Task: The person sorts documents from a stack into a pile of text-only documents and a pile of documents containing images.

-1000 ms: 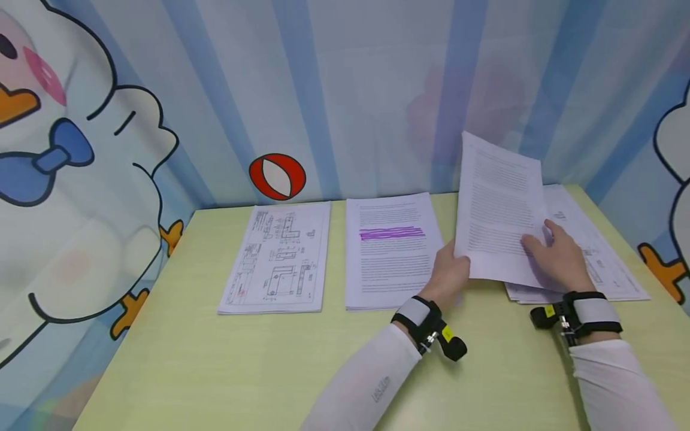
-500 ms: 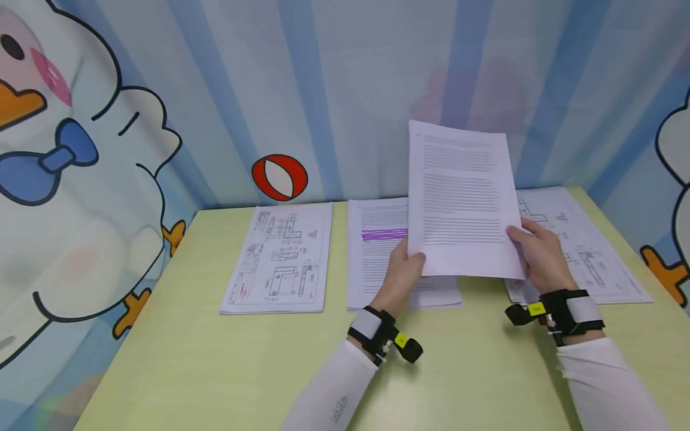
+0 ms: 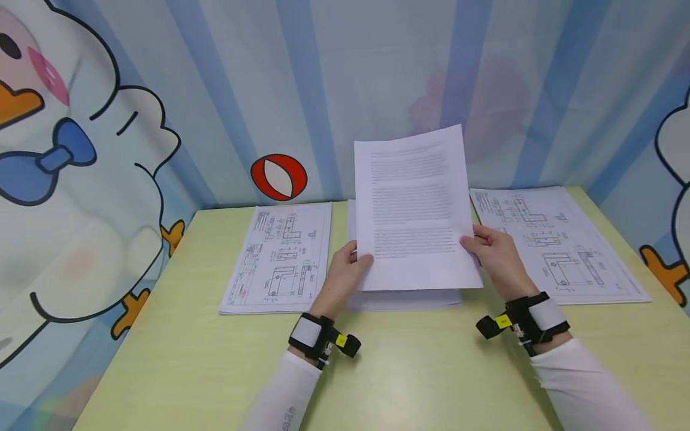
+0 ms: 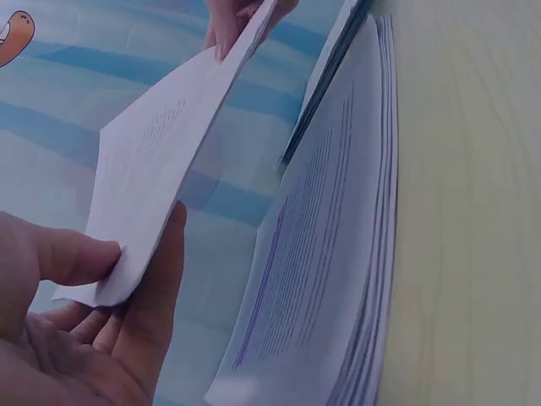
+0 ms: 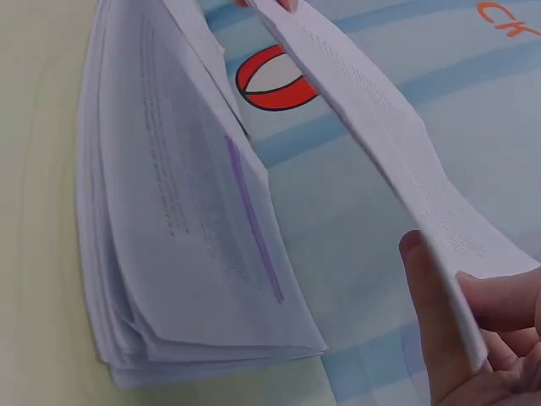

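A thin stack of printed paper is held up over the middle of the table, its text side toward me. My left hand pinches its lower left edge, thumb in front and fingers behind. On the lower right edge my right hand pinches it the same way. Beneath it lies a thicker paper stack, mostly covered in the head view. The right wrist view shows a purple marker stroke across that stack's top sheet, and its layered edges. Air separates the held sheets from the stack below in both wrist views.
To the left lies a stack of technical drawings. A second stack of drawings is on the right side. Both rest on the pale yellow table. Behind the table hangs a blue striped curtain with cartoon prints.
Both hands have carried the held sheets leftward, from over the right drawings to above the middle stack. The right drawings are now uncovered, and the middle stack's purple marking is hidden in the head view.
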A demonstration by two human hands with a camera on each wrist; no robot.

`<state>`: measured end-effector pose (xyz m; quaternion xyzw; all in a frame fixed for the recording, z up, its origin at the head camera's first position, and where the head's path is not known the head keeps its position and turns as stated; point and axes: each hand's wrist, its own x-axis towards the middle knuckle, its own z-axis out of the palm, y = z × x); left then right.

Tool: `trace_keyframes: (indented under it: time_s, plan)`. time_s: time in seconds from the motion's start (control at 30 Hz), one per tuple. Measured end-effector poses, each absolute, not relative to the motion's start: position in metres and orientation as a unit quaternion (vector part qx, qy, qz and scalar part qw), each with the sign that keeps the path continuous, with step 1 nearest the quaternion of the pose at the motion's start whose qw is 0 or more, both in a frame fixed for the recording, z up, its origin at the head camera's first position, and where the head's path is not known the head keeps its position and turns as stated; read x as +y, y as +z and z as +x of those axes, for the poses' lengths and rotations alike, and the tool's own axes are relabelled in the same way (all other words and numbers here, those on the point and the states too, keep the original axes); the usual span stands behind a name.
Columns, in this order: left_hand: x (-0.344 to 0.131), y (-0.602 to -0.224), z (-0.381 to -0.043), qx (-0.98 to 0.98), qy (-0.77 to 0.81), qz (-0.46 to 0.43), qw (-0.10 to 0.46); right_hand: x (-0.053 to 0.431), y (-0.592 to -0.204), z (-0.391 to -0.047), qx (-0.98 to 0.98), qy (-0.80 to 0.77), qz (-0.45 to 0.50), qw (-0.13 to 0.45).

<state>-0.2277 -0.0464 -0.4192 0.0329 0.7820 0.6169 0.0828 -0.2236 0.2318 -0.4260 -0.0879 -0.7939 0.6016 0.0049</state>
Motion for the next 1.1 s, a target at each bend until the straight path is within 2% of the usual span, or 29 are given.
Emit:
trace_keyframes:
  time_s: [0.27, 0.67, 0.93, 1.1]
  plan:
    - [-0.075, -0.425, -0.232, 0.813, 0.570, 0.029, 0.120, 0.216, -0.433, -0.222, -0.819, 0.568, -0.076, -0.018]
    - [-0.080, -0.439, -0.236, 0.851, 0.503, -0.004, 0.149, 0.210, -0.454, -0.230, -0.843, 0.529, -0.076, -0.058]
    - [-0.084, -0.441, -0.236, 0.849, 0.506, -0.013, 0.151, 0.215, -0.456, -0.230, -0.848, 0.524, -0.064, -0.049]
    - [-0.086, -0.439, -0.236, 0.856, 0.497, -0.020, 0.140, 0.223, -0.446, -0.226, -0.866, 0.499, -0.032, -0.018]
